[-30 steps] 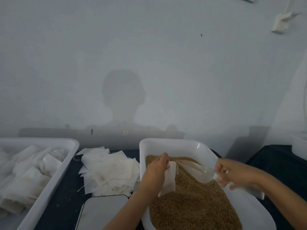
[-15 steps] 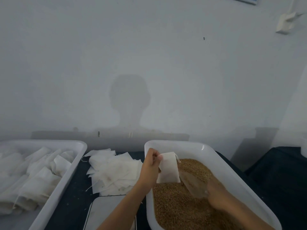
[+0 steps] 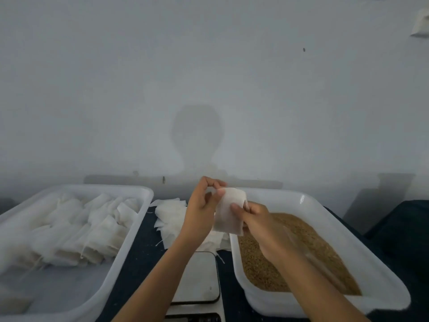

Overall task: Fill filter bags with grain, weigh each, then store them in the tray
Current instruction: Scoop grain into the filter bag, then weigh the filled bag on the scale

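Note:
A white filter bag (image 3: pixel 228 211) hangs upright between both hands, over the near-left corner of the grain tub (image 3: pixel 329 219). My left hand (image 3: pixel 202 210) pinches its top left edge. My right hand (image 3: pixel 255 219) grips its right side, where thin drawstrings show. Brown grain (image 3: pixel 299 254) fills the tub. A clear scoop (image 3: pixel 308 249) lies in the grain behind my right forearm, mostly hidden and blurred. The white tray (image 3: pixel 130 228) on the left holds several filled bags (image 3: pixel 79 228). A scale (image 3: pixel 197 277) sits between the two, under my left forearm.
A loose pile of empty filter bags (image 3: pixel 169 217) lies on the dark tabletop (image 3: pixel 144 256) behind the scale. A pale wall stands close behind the table. Dark cloth (image 3: pixel 401 231) covers the far right.
My right hand has left the scoop in the grain and come up to grip the bag's right side. The bag rose slightly and the camera tilted down.

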Tool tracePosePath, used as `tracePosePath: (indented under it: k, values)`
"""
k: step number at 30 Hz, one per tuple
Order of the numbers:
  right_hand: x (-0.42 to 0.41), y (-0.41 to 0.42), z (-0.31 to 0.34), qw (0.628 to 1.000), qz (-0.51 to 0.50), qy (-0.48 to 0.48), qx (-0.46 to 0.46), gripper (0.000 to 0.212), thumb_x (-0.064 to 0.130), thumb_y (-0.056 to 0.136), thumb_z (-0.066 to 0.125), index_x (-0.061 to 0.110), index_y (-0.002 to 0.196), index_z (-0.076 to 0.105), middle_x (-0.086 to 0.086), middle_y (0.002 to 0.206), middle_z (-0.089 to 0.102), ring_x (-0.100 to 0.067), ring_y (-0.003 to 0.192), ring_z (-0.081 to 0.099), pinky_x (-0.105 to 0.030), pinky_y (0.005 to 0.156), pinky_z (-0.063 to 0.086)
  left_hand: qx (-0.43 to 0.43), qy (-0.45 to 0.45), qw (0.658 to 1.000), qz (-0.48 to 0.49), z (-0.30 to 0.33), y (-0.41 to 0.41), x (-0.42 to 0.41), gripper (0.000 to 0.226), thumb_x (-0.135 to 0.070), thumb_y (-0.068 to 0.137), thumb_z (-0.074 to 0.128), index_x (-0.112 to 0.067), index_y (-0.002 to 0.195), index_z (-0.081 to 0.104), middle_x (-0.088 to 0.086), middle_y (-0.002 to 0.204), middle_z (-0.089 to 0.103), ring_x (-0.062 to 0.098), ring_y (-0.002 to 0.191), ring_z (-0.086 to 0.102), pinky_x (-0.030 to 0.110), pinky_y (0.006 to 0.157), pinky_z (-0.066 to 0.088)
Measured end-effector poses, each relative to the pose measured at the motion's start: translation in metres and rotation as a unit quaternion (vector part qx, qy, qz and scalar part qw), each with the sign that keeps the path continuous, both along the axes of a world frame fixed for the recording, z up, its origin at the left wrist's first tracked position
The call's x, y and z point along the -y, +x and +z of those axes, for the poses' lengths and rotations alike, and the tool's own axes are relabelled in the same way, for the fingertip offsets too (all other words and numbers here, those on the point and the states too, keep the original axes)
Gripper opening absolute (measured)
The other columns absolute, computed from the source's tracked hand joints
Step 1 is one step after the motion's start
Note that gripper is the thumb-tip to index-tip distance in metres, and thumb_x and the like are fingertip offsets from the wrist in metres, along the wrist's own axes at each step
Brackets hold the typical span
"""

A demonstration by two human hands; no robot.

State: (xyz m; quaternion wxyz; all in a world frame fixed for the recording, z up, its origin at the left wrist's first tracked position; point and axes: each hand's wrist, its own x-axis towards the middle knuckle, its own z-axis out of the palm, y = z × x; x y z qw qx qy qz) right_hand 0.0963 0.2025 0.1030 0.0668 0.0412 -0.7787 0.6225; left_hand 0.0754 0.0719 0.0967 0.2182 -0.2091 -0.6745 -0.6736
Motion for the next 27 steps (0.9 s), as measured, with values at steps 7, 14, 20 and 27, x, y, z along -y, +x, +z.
tracePosePath:
  k: [7, 14, 20, 27]
  values:
    - [0.067, 0.003, -0.044, 1.000, -0.016, 0.010, 0.008, 0.025, 0.018, 0.096, 0.050, 0.002, 0.082, 0.063, -0.021, 0.078, 0.061, -0.023, 0.072, 0.056, -0.034, 0.065, 0.044, 0.113, -0.014, 0.984, 0.138, -0.054, 0.022, 0.051, 0.035, -0.024, 0.083, 0.069, -0.022, 0.108, 0.046, -0.011, 0.100, 0.058, 0.010, 0.083, 0.062, 0.020, 0.066, 0.049]
    - [0.082, -0.005, -0.101, 0.974, -0.080, 0.203, -0.067, 0.034, 0.018, 0.094, 0.053, 0.021, 0.062, 0.042, 0.009, 0.061, 0.044, -0.005, 0.058, 0.043, -0.020, 0.056, 0.033, 0.165, -0.132, 0.963, 0.166, -0.101, 0.013, 0.071, 0.026, -0.018, 0.082, 0.071, -0.023, 0.069, 0.048, -0.006, 0.067, 0.057, 0.004, 0.055, 0.052, 0.015, 0.052, 0.041]
    - [0.072, -0.016, -0.122, 0.947, -0.089, 0.291, -0.105, 0.042, 0.025, 0.091, 0.057, 0.025, 0.059, 0.031, 0.011, 0.060, 0.038, -0.012, 0.061, 0.042, -0.027, 0.059, 0.030, 0.141, -0.253, 0.937, 0.193, -0.117, 0.000, 0.073, 0.028, -0.026, 0.082, 0.070, -0.026, 0.069, 0.045, -0.010, 0.065, 0.050, 0.004, 0.060, 0.047, 0.013, 0.052, 0.034]
    - [0.055, -0.029, -0.133, 0.981, -0.085, 0.142, -0.101, 0.007, 0.016, 0.092, 0.055, 0.021, 0.094, 0.060, 0.009, 0.091, 0.059, -0.003, 0.088, 0.055, -0.017, 0.080, 0.042, 0.139, -0.163, 0.948, 0.234, -0.130, -0.005, 0.092, 0.006, -0.018, 0.091, 0.059, -0.015, 0.095, 0.057, -0.004, 0.088, 0.063, 0.011, 0.083, 0.059, 0.010, 0.068, 0.042]
